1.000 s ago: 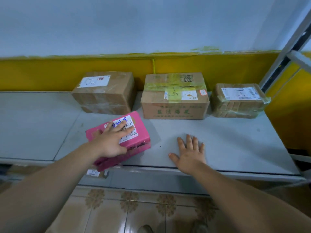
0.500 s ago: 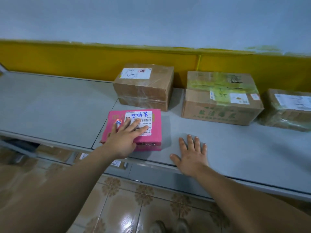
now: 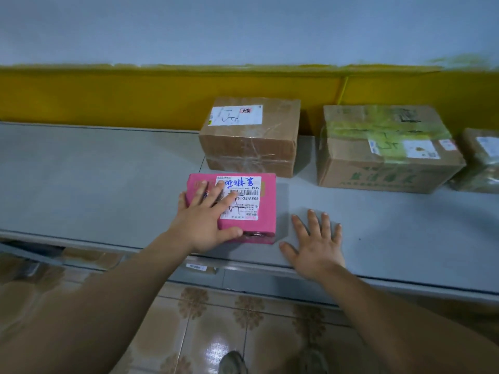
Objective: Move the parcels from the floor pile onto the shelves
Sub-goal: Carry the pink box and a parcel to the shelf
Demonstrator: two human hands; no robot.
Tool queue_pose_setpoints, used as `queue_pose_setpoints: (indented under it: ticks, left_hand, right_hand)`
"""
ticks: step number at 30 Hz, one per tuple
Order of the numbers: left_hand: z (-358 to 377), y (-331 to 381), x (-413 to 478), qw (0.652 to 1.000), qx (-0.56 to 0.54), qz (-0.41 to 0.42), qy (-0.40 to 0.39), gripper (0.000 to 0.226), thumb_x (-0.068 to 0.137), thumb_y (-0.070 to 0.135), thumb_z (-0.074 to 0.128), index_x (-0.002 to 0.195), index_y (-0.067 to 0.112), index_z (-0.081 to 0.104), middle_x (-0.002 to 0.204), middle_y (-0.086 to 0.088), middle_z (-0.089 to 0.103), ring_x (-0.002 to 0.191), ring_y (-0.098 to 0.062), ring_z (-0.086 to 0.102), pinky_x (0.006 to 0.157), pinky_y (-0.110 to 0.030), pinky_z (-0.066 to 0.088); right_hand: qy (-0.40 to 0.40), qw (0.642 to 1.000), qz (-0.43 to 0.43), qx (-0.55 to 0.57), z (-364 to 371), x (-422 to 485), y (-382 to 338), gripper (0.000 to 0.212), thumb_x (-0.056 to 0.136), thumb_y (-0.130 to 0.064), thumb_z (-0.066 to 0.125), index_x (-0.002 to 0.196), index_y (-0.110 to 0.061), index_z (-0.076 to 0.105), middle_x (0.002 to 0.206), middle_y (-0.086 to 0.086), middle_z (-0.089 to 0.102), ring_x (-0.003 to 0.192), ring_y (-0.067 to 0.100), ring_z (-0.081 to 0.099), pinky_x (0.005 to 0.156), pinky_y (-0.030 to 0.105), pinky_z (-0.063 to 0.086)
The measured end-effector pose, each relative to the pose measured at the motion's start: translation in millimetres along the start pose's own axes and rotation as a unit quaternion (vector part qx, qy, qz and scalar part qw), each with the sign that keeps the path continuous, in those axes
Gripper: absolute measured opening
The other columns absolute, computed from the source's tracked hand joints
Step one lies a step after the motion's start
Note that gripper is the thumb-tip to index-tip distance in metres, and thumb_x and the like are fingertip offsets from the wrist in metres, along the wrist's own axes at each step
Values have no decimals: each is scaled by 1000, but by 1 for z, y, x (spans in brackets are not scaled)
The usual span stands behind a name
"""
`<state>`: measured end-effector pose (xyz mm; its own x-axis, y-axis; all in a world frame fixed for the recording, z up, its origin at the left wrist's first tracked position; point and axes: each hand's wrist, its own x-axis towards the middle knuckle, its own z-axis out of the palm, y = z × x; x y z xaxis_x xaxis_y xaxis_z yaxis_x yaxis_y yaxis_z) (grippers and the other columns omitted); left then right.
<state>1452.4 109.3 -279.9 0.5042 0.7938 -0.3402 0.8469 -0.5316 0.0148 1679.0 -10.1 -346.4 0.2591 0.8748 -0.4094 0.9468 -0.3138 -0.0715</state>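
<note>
Since the pink cardboard parcel [image 3: 251,206] sits near the grey shelf [image 3: 94,184] edge under the flat-fingered left hand [image 3: 201,225], a pull could drop it; right hand [image 3: 314,249] rests released.

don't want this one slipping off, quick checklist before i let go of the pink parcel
1. The pink parcel is fully on the grey shelf: ok, though its near side sits close to the front edge.
2. The parcel lies flat: ok.
3. Its label faces up: ok.
4. Gap to the brown cardboard box behind it: cannot tell, they look very close.
5. The left hand is free to lift: ok, fingers lie spread on top, thumb at the near side.
6. The right hand is empty: ok, flat on the shelf beside the parcel.
</note>
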Motion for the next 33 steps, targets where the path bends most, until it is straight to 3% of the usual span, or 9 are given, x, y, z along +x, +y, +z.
queue_pose_setpoints:
  ticks: [4, 7, 15, 25, 29, 33]
  left_hand:
    - [1, -8, 4, 1000, 1, 20, 8, 97, 69, 93, 22, 148, 48, -11, 160, 8, -20, 146, -26, -23, 114, -62, -8]
    - [1, -8, 7, 1000, 5, 25, 13, 96, 65, 92, 16, 148, 50, -10, 161, 9, -18, 146, -27, -21, 113, -66, -5]
    - [-4, -11, 3, 999, -17, 30, 7, 97, 70, 88, 39, 148, 51, -5, 161, 13, -15, 147, -27, -18, 113, -62, 11]
    - [0, -16, -4, 997, 0, 57, 48, 86, 79, 79, 38, 151, 45, 7, 162, 14, -5, 148, -22, -12, 115, -58, 12]
    - [-5, -17, -1, 998, -16, 61, 24, 87, 82, 74, 45, 151, 45, 2, 162, 12, -6, 148, -19, -13, 116, -61, 6]
    - [-21, -18, -20, 997, -56, 33, 41, 85, 85, 67, 51, 153, 39, 8, 163, 8, -2, 149, -16, -7, 116, -60, 3]
  right_hand:
    - [26, 999, 12, 15, 1, -2, -2, 78, 92, -71, 21, 156, -35, -5, 164, 4, -17, 148, 32, -22, 119, 55, -12]
    - [48, 998, 21, 23, 4, -2, -3, 79, 91, -72, 25, 156, -37, -1, 165, 2, -12, 149, 30, -19, 120, 52, -11]
    - [63, 997, 29, 33, 6, -2, -2, 78, 91, -72, 28, 156, -38, 3, 166, -1, -8, 151, 27, -15, 121, 50, -9]
    - [65, 997, 20, 35, 9, 2, 1, 78, 91, -73, 27, 157, -37, 5, 166, 1, -7, 150, 29, -16, 120, 52, -10]
    - [53, 998, 12, 32, 8, 2, 2, 79, 90, -73, 24, 157, -37, 4, 165, 2, -8, 150, 30, -16, 120, 53, -10]
    - [24, 999, 4, 47, -8, 1, 9, 77, 89, -71, 36, 155, -39, 13, 165, -2, 1, 151, 27, -4, 121, 49, 0]
